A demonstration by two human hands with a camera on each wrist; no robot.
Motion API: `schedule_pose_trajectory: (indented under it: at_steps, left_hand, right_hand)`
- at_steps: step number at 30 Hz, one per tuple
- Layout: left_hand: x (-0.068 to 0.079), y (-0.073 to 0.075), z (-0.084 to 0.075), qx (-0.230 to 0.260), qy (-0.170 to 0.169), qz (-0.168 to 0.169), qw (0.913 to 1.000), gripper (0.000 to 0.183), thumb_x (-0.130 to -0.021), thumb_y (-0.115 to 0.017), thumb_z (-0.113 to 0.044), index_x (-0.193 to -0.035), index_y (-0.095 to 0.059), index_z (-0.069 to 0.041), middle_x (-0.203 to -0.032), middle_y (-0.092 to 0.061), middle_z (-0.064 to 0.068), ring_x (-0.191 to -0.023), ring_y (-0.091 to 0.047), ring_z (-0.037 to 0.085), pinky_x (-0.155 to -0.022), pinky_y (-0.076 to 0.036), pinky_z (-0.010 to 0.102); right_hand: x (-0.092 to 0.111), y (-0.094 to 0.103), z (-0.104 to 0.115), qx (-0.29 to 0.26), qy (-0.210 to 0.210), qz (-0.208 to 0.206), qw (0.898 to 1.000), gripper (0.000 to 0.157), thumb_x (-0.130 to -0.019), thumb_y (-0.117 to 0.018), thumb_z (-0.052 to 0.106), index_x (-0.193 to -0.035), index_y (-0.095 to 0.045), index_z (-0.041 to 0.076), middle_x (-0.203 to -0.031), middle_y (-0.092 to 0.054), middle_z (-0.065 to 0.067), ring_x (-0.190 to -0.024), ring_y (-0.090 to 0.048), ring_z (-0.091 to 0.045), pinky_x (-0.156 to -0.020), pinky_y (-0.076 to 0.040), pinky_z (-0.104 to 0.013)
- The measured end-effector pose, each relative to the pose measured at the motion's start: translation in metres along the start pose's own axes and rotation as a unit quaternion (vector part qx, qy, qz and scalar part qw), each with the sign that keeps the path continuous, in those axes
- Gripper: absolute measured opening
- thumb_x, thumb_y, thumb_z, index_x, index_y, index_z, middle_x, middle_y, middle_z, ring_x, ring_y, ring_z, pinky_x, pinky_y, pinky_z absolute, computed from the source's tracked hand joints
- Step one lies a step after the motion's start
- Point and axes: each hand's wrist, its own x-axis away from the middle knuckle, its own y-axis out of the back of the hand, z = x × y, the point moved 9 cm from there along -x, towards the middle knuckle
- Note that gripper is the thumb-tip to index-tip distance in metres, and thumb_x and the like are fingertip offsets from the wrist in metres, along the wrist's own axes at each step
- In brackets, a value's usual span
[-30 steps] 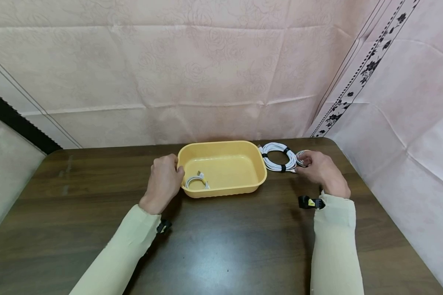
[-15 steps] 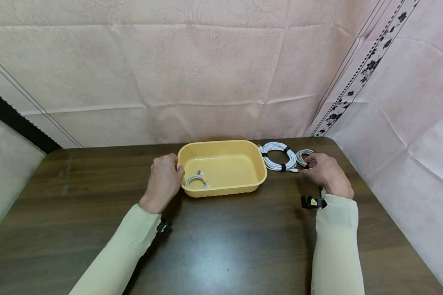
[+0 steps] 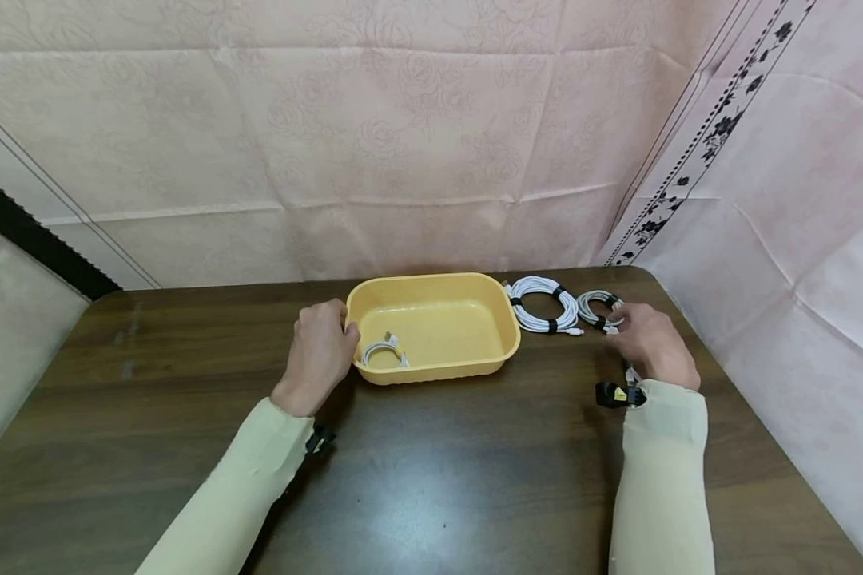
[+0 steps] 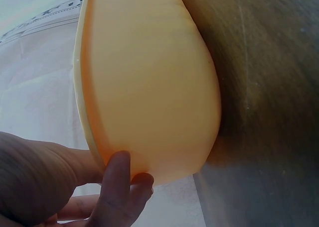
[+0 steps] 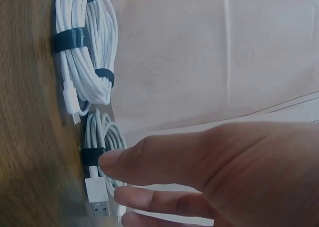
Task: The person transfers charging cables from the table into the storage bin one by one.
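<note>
My left hand (image 3: 318, 351) grips the left end of a yellow plastic basin (image 3: 442, 373), thumb over the rim and fingers against the outer wall in the left wrist view. Inside the basin, at its near left, lies a small coiled white cable (image 3: 381, 346). My right hand (image 3: 654, 343) is at the near right side of a grey coiled USB cable (image 3: 595, 297) bound with black straps. In the right wrist view the thumb (image 5: 124, 167) overlaps the coil by its strap, with the fingers nearly straight. The USB plug (image 5: 100, 208) points away from the coil.
A larger white coiled cable (image 3: 523, 321) with black straps lies between the basin and the grey coil. All rest near the back edge of the brown wooden table (image 3: 431, 479). Pale patterned cloth (image 3: 403, 144) hangs behind and at the right.
My right hand has drawn back to the right and slightly nearer, so more of the grey coil shows on the table. The left hand and basin have stayed in place.
</note>
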Motion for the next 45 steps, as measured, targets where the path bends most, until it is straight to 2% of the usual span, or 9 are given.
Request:
schedule_pose_trajectory:
  at_steps: [10, 19, 31, 40, 45]
  left_hand:
    - [0.0, -0.001, 0.002, -0.002, 0.007, 0.001, 1.0, 0.012, -0.094, -0.059, -0.004, -0.085, -0.065, 0.0, -0.069, -0.058, 0.008, -0.06, -0.056, 0.021, -0.052, -0.044, 0.028]
    - [0.0, -0.001, 0.001, -0.004, 0.004, -0.002, 1.0, 0.012, -0.094, -0.06, -0.004, -0.084, -0.065, -0.001, -0.068, -0.057, 0.008, -0.06, -0.056, 0.022, -0.052, -0.043, 0.029]
    - [0.0, -0.001, 0.0, -0.004, 0.002, 0.0, 1.0, 0.013, -0.095, -0.059, -0.004, -0.083, -0.064, 0.0, -0.067, -0.054, 0.008, -0.057, -0.053, 0.021, -0.051, -0.042, 0.029]
    - [-0.001, -0.002, -0.001, -0.007, 0.0, -0.002, 1.0, 0.013, -0.095, -0.06, -0.004, -0.083, -0.064, 0.0, -0.067, -0.056, 0.009, -0.059, -0.054, 0.022, -0.052, -0.043, 0.03]
    - [0.0, -0.002, 0.001, -0.005, 0.005, 0.001, 1.0, 0.011, -0.095, -0.059, -0.004, -0.089, -0.067, 0.002, -0.072, -0.06, 0.011, -0.062, -0.058, 0.022, -0.054, -0.047, 0.03]
  right_hand:
    - [0.001, 0.0, -0.015, -0.002, -0.036, 0.019, 0.999, 0.056, -0.094, -0.061, 0.024, -0.143, -0.05, -0.002, -0.141, -0.052, -0.031, -0.112, -0.056, -0.039, -0.085, -0.051, -0.049]
    - [0.002, 0.001, -0.024, -0.015, -0.064, 0.029, 0.997, 0.058, -0.093, -0.064, 0.022, -0.144, -0.049, -0.003, -0.133, -0.053, -0.029, -0.098, -0.056, -0.035, -0.072, -0.049, -0.039]
    - [-0.002, -0.005, -0.034, -0.01, -0.081, 0.045, 0.996, 0.061, -0.095, -0.064, 0.024, -0.146, -0.045, -0.003, -0.147, -0.042, -0.035, -0.115, -0.051, -0.044, -0.089, -0.049, -0.056]
    - [0.001, -0.004, -0.039, -0.01, -0.084, 0.053, 0.995, 0.065, -0.094, -0.065, 0.026, -0.146, -0.042, -0.004, -0.149, -0.037, -0.038, -0.113, -0.051, -0.046, -0.089, -0.049, -0.057]
    - [0.003, -0.004, -0.04, -0.013, -0.091, 0.057, 0.994, 0.071, -0.092, -0.066, 0.028, -0.15, -0.038, -0.003, -0.152, -0.034, -0.037, -0.123, -0.048, -0.049, -0.096, -0.046, -0.062]
